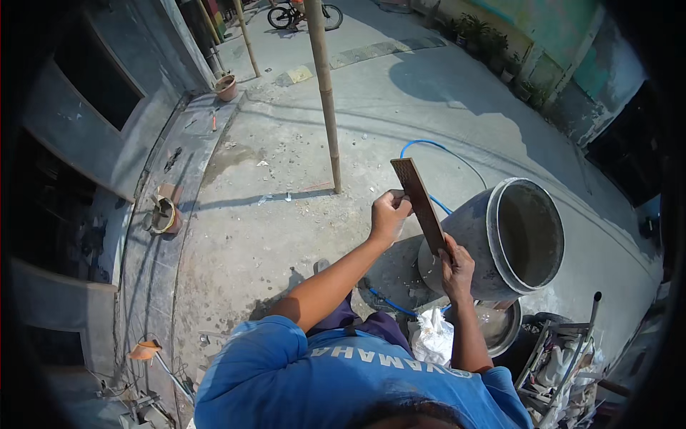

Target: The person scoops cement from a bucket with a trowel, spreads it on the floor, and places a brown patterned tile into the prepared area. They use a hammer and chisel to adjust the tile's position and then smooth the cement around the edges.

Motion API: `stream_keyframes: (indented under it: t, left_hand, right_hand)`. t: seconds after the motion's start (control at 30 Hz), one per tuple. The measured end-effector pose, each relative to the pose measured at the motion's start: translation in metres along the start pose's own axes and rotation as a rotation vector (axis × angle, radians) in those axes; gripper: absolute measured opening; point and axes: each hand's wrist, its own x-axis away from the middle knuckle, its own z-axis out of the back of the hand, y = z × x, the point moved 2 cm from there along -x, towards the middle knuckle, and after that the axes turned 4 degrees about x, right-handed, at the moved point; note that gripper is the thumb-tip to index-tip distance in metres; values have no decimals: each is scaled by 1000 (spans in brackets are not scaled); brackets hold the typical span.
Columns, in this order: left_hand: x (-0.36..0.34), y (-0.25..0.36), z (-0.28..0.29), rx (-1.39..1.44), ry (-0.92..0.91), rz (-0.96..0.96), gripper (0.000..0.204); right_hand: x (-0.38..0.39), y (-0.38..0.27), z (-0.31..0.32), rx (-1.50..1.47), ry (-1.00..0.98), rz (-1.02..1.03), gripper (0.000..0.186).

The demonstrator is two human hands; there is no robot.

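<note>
A long, narrow brown strip [421, 207] with a patterned texture at its far end, perhaps tile or board, slants in front of me. My right hand [457, 268] is closed around its near end, thumb on the face. My left hand [390, 216] has its fingers curled in a pinch against the strip's left edge, towards the far end. Whether the left fingers hold something small is hidden. Just right of the strip stands a big grey drum [493, 229] with a wide open mouth, its wall coated with dried cement.
A bamboo pole [326, 107] rises ahead. A blue hose [429, 142] loops behind the drum. Near my right arm are a white sack [432, 336], a round basin [496, 325] and a metal-framed cart [564, 365]. Along the left ledge sits a bucket [166, 216]; a bicycle [304, 16] stands far off.
</note>
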Motion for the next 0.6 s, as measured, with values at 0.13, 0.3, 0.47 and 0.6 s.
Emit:
stream_keyframes:
  t: [0.13, 0.3, 0.47, 0.6]
  left_hand:
    - [-34, 14, 106, 133, 119, 78, 13]
    - [-123, 28, 240, 354, 160, 4, 10]
    - [-182, 70, 365, 439, 303, -79, 12]
    - [-196, 113, 447, 620, 468, -123, 11]
  right_hand:
    - [-38, -57, -87, -75, -266, 45, 40]
    - [-129, -80, -240, -255, -712, -7, 52]
    - [-217, -161, -353, -179, -934, 135, 67]
    - [-249, -221, -431, -150, -873, 492, 67]
